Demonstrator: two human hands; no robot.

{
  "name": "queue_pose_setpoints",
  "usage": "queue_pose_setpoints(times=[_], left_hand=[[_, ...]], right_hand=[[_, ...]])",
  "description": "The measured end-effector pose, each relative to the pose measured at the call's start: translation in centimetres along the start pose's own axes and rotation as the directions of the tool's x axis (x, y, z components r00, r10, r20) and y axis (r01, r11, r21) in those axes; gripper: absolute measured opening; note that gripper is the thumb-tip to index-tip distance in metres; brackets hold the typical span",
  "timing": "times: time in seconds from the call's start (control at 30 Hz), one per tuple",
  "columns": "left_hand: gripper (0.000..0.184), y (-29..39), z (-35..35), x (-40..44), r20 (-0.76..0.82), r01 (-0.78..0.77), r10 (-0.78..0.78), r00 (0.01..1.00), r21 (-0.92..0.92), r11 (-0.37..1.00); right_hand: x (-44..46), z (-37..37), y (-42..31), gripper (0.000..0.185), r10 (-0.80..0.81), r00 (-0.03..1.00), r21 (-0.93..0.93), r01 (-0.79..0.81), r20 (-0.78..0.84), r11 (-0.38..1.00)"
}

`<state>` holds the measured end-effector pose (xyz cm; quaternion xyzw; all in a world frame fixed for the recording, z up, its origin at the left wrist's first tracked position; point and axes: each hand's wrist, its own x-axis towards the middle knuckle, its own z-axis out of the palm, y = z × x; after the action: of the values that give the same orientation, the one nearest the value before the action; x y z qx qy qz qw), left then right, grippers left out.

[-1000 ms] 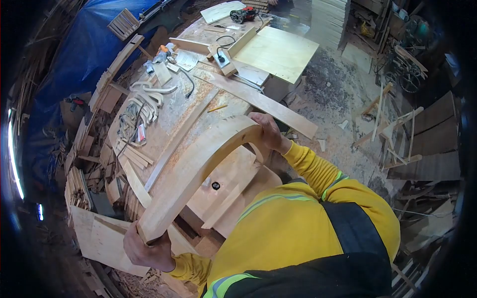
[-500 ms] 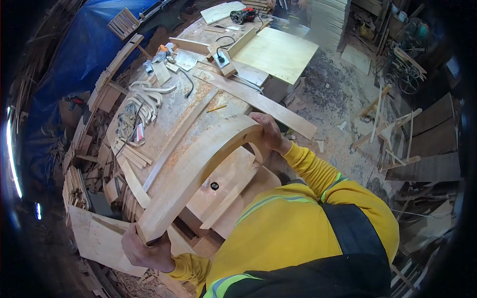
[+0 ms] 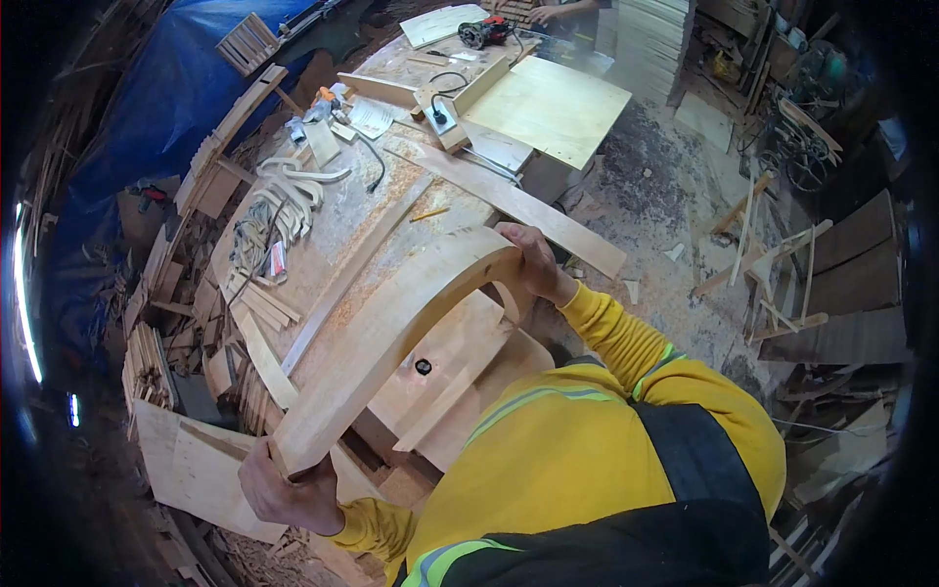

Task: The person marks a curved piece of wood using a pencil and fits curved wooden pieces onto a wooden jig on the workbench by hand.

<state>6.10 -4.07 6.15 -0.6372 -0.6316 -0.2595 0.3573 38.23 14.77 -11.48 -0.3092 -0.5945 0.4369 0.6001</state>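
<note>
A thick, curved piece of pale wood [image 3: 377, 328] spans between my two hands, held over the workbench. My left hand [image 3: 289, 489] is closed around its lower, squared end. At its upper, bent end, my right hand [image 3: 533, 262] grips with the fingers wrapped over the edge. Under the curve lies a plywood panel [image 3: 455, 338] with a round dark fitting [image 3: 423, 367] set in it. A straight wooden strip [image 3: 455, 396] crosses that panel beside the fitting. The underside of the curved piece is partly hidden.
The dusty bench [image 3: 342, 210] carries curved wooden parts [image 3: 298, 186], a pencil [image 3: 430, 213], a power strip [image 3: 440, 117] and a red-and-black power tool [image 3: 484, 32]. A plywood sheet [image 3: 548, 108] lies beyond. Another person's hands [image 3: 548, 14] are at the far end. Scrap wood lies left.
The view has shifted very slightly. At the far end, the other person's hands and forearm have come further into sight. My hands keep the same hold on the curved wood.
</note>
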Motion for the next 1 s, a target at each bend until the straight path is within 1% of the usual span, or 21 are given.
queue_pose_setpoints(times=[0.13,0.23,0.3,0.37,0.4,0.47,0.53,0.63,0.73,0.8,0.87,0.93,1.0], left_hand=[[0.042,-0.3,0.2,-0.1,-0.034,-0.022,0.022,0.999,-0.011,1.000],[0.042,-0.2,0.3,0.0,-0.035,-0.026,0.026,0.999,-0.009,1.000],[0.043,-0.1,0.2,0.1,-0.027,-0.019,0.019,0.999,-0.006,1.000],[0.043,0.1,0.2,0.1,-0.027,-0.004,0.003,1.000,-0.006,1.000],[0.043,0.0,0.2,0.1,-0.024,-0.008,0.008,1.000,-0.007,1.000],[0.043,-0.1,0.1,0.2,-0.017,-0.018,0.018,1.000,-0.007,1.000],[0.044,-0.2,0.2,0.1,-0.029,-0.029,0.028,0.999,-0.013,1.000],[0.045,-0.2,0.2,0.1,-0.022,-0.035,0.035,0.999,-0.005,0.999],[0.046,-0.3,0.3,0.1,-0.029,-0.040,0.040,0.999,-0.006,0.999],[0.046,-0.3,0.3,0.1,-0.040,-0.044,0.044,0.998,-0.007,0.999],[0.047,-0.1,0.3,0.2,-0.044,-0.047,0.047,0.998,0.000,0.999],[0.047,-0.2,0.2,0.0,-0.023,-0.022,0.022,0.999,0.003,1.000],[0.047,-0.3,0.3,0.0,-0.014,-0.014,0.015,1.000,0.011,1.000]], right_hand=[[0.3,-0.1,-0.1,0.054,0.001,1.000,-0.037,0.000,0.022,0.999],[0.2,0.0,0.0,0.055,-0.056,0.998,-0.071,0.055,-0.012,0.996],[0.0,0.2,-0.9,0.055,-0.159,0.987,-0.208,0.152,-0.020,0.966],[0.0,0.3,-1.5,0.055,-0.209,0.978,-0.275,0.197,-0.017,0.941],[0.0,0.3,-1.6,0.055,-0.208,0.978,-0.276,0.196,-0.016,0.941],[0.1,0.2,-1.2,0.055,-0.159,0.987,-0.214,0.152,-0.015,0.965],[0.3,0.1,0.1,0.055,-0.065,0.998,-0.086,0.064,-0.007,0.994],[0.1,0.0,0.5,0.058,-0.025,1.000,-0.081,0.024,-0.015,0.996],[0.2,-0.1,-0.1,0.060,0.010,1.000,0.011,-0.010,0.022,1.000],[0.0,0.0,-0.5,0.054,-0.176,0.984,-0.164,0.176,0.013,0.971],[0.0,-0.3,-0.1,0.051,-0.177,0.983,-0.144,0.181,0.038,0.973],[0.1,-0.8,1.2,0.049,0.000,0.995,0.067,-0.006,0.097,0.998],[0.0,-0.2,0.4,0.048,-0.130,0.991,-0.087,0.130,0.013,0.988]])
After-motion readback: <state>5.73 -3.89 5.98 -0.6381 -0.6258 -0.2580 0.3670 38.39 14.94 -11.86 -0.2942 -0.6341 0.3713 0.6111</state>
